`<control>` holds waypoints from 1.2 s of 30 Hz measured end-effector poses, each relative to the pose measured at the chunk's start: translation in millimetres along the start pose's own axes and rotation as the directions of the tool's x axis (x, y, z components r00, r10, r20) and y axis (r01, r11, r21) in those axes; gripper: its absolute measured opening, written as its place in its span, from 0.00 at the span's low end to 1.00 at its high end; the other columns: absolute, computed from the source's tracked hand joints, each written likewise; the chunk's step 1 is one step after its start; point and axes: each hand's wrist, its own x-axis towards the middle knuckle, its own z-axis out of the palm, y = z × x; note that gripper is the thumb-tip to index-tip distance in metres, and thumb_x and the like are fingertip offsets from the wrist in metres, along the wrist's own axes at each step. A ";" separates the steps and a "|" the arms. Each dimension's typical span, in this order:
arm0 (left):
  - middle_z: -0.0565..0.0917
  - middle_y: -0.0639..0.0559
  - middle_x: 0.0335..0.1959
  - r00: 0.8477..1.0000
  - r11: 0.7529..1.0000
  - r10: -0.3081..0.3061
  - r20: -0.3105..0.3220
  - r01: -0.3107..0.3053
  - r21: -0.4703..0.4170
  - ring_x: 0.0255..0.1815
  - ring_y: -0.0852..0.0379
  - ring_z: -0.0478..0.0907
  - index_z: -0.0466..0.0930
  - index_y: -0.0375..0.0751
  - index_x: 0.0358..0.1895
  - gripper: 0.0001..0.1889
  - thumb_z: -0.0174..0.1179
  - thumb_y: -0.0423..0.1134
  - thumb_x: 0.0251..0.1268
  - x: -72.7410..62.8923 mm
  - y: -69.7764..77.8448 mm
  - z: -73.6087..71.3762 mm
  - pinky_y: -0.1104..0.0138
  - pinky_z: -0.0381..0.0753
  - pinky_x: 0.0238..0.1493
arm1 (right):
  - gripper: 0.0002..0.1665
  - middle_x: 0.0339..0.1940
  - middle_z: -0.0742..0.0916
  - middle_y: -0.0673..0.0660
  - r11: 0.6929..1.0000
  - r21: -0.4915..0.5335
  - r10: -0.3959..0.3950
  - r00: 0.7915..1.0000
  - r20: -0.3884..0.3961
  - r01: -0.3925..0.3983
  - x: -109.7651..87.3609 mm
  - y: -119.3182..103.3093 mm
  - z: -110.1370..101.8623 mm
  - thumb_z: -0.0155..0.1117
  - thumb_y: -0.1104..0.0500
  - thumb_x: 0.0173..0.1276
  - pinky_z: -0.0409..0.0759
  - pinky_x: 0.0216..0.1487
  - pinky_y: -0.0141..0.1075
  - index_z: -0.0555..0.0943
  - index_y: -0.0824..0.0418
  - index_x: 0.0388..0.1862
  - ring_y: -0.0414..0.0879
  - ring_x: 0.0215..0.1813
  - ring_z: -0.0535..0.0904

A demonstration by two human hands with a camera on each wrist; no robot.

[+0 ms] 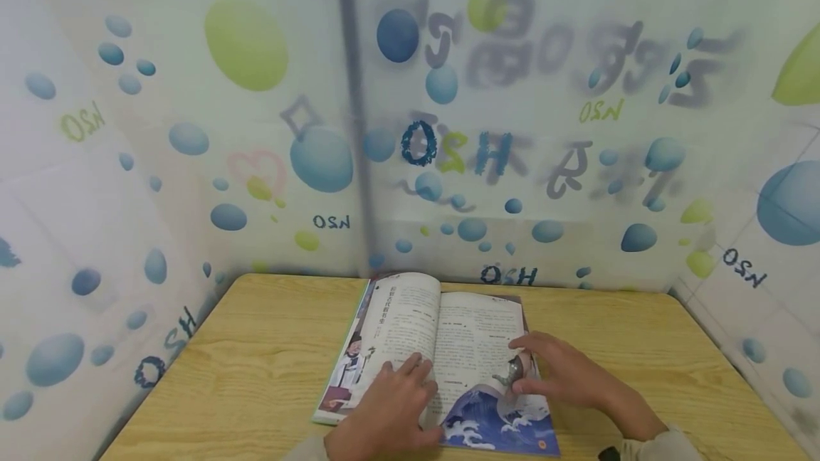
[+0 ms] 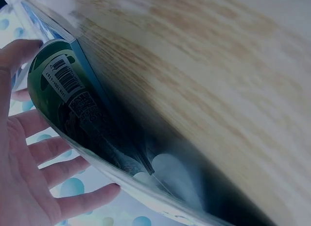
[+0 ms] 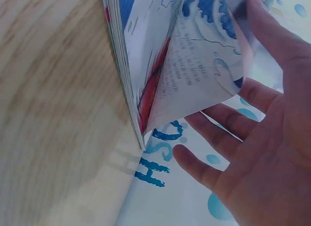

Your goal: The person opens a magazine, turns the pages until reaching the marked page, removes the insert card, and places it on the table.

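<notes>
An open magazine lies on the table, with printed text on both pages, a robed figure on the left and blue waves at the lower right. My left hand rests on the lower part of the left page, fingers extended. In the left wrist view, the green back cover with its barcode curves up off the wood beside that hand. My right hand pinches the outer edge of the right page, which bulges between thumb and fingers. The right wrist view shows this page lifted away from the sheets beneath.
The wooden table has rounded far corners. Behind and beside it hangs a pale curtain with blue and green dots and lettering, close to the table's back edge. A dark band circles the right wrist near the sleeve.
</notes>
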 end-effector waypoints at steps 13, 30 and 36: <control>0.62 0.48 0.77 0.979 0.995 0.100 -0.177 -0.097 0.027 0.75 0.49 0.62 0.50 0.56 0.80 0.45 0.62 0.61 0.63 -2.5 0.7 -1.2 0.48 0.73 0.64 | 0.38 0.64 0.78 0.61 0.999 0.031 -0.030 0.997 -0.077 0.033 -4.3 -7.5 -14.6 0.65 0.36 0.66 0.76 0.55 0.61 0.74 0.58 0.67 0.62 0.63 0.76; 0.52 0.53 0.81 0.901 0.875 0.401 -0.167 -0.323 0.361 0.81 0.52 0.42 0.59 0.57 0.77 0.42 0.42 0.75 0.65 -5.0 5.3 -6.3 0.50 0.46 0.77 | 0.42 0.67 0.76 0.65 0.995 0.081 0.060 0.996 -0.072 -0.054 -7.9 -2.8 -22.4 0.66 0.40 0.67 0.74 0.58 0.62 0.69 0.61 0.71 0.65 0.65 0.73; 0.69 0.53 0.73 0.913 0.845 0.390 -0.120 -0.303 0.440 0.80 0.51 0.51 0.82 0.58 0.60 0.20 0.54 0.57 0.72 -3.6 5.2 -3.9 0.50 0.45 0.77 | 0.48 0.65 0.77 0.67 0.998 0.039 0.049 0.999 0.024 -0.050 -8.2 -1.4 -16.3 0.75 0.38 0.56 0.71 0.61 0.64 0.73 0.64 0.68 0.67 0.66 0.71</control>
